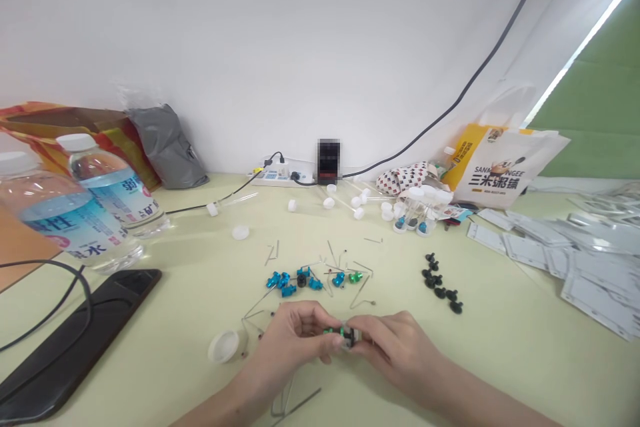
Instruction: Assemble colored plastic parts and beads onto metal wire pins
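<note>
My left hand (pixel 300 337) and my right hand (pixel 395 343) meet low in the middle of the view. Between their fingertips is a small assembly (pixel 349 335) with green, black and clear or whitish parts; both hands pinch it, and the fingers hide much of it. Beyond the hands lie several blue metal fittings (pixel 289 290), a black ring-shaped piece (pixel 301 279), a green fitting (pixel 355 277) and thin bent metal rods (pixel 360 291). A round white cap (pixel 224 347) rests left of my left hand. More bent rods (pixel 300 403) lie nearer, below the hands.
Black knobs (pixel 440 292) and white plates (pixel 595 287) lie at the right. White-capped tubes (pixel 358 213), a power strip (pixel 283 177) and a paper bag (pixel 493 163) stand along the wall. Water bottles (pixel 113 190) and a dark flat device (pixel 80 340) are at the left.
</note>
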### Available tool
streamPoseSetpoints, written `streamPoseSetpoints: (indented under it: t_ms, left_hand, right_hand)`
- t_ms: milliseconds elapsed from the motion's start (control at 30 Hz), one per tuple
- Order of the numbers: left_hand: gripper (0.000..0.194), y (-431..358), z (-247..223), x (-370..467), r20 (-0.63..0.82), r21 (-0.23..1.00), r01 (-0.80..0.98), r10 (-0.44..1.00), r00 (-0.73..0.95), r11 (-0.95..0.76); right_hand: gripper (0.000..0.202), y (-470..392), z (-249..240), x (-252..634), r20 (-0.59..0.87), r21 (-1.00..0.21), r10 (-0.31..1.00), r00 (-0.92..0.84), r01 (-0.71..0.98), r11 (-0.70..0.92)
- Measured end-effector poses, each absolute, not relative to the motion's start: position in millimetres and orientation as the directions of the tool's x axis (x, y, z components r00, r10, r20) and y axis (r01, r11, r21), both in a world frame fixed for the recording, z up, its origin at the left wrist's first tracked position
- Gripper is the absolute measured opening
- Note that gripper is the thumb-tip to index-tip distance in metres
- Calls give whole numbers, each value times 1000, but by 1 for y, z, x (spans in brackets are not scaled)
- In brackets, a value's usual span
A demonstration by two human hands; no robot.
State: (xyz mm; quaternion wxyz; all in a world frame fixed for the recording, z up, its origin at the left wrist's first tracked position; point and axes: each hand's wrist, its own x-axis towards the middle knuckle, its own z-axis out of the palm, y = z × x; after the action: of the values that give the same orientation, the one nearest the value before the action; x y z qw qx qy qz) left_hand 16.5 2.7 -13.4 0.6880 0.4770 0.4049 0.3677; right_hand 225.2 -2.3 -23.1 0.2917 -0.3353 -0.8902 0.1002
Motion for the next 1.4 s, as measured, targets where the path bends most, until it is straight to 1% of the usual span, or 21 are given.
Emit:
streamPoseSetpoints:
  t_ms: [167, 367, 533, 667, 800, 933, 1067, 1233, 1400]
  left_hand:
    - [16, 3, -14, 16, -199, 955, -125, 892, 406, 270]
    - [16, 2, -14, 15, -206, 954, -119, 893, 400, 274]
    - [15, 3, -14, 15, -201, 955, -124, 892, 404, 271]
    - [15, 4, -14, 16, -197, 953, -133, 892, 407, 271]
    - [16, 4, -12, 16, -212, 953, -120, 892, 400, 280]
    - [16, 4, -10, 16, -203, 955, -121, 892, 403, 272]
    - [16, 4, -12, 16, -199, 954, -126, 892, 405, 270]
    - [16, 3, -14, 16, -197, 956, -124, 893, 405, 267]
    - [16, 2, -10, 16, -216, 948, -128, 887, 409, 290]
  right_hand:
    - [15, -3, -20, 224, 416, -405, 675, -609, 541, 737]
    - [16, -3, -22, 225, 438, -365, 656, -615, 545, 754]
    - [17, -3, -22, 226, 400, -397, 674, -621, 545, 738]
    - [16, -3, -19, 225, 427, -382, 661, -617, 540, 750]
    - [16, -2, -18, 225, 411, -398, 667, -622, 536, 745]
    - [15, -2, -19, 225, 430, -380, 658, -618, 537, 753]
    - [16, -2, -20, 225, 407, -400, 667, -625, 534, 745]
    - [13, -1, -21, 225, 459, -368, 641, -615, 525, 767]
    - [16, -2, -21, 224, 438, -393, 650, -621, 518, 760]
